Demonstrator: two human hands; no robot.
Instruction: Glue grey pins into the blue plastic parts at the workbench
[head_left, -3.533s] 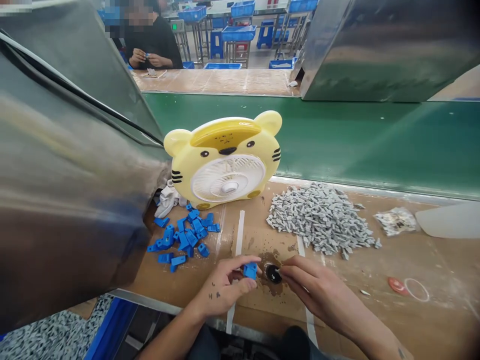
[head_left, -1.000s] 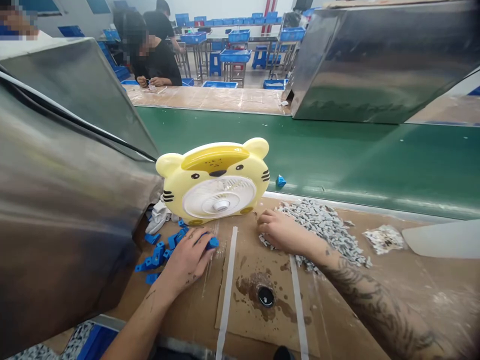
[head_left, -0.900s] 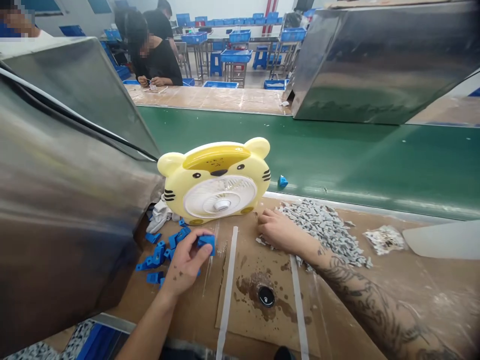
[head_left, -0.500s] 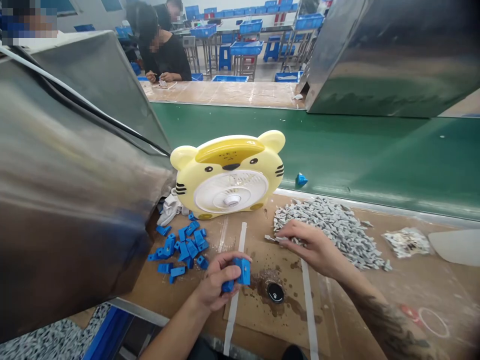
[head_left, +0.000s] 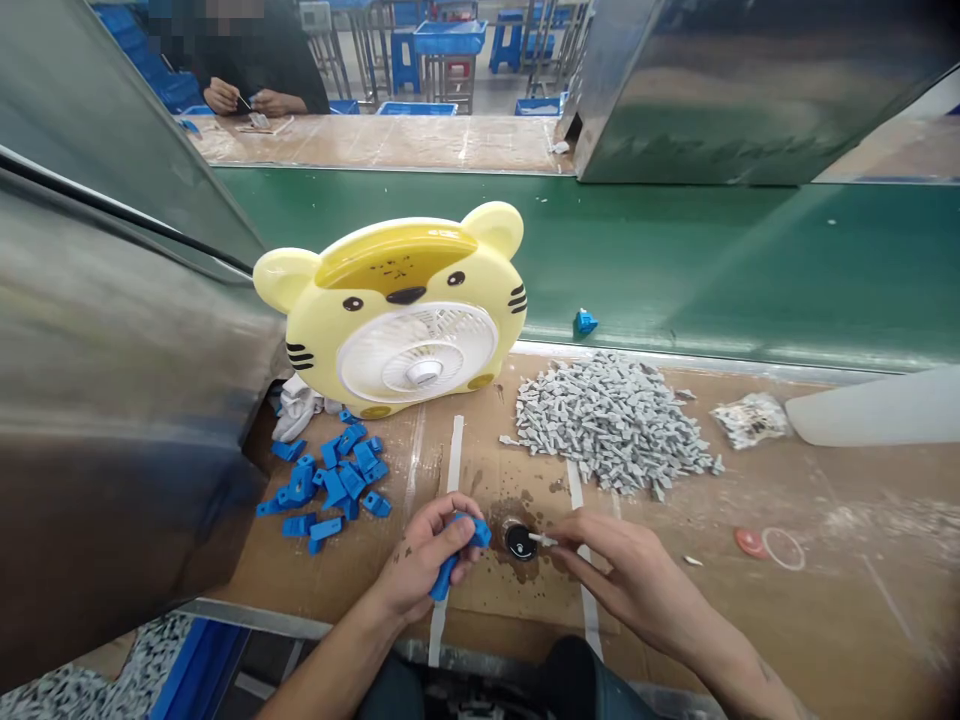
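My left hand is closed around blue plastic pieces, one showing at the fingertips and one below the palm. Between the thumb and fingers of my right hand is a small grey-white piece, its tip at the edge of a small round black container on the wet cardboard. Beyond my right hand lies a heap of grey pieces. Loose blue pieces are scattered to the left of my left hand.
A yellow animal-faced fan stands behind the blue pieces. Metal housings rise at left and upper right. A green belt runs across, carrying one blue piece. Across it, a person's hands work.
My right hand has moved from the grey heap to the black container with a grey piece in its fingers. My left hand has turned the blue pieces. The view has tilted down.
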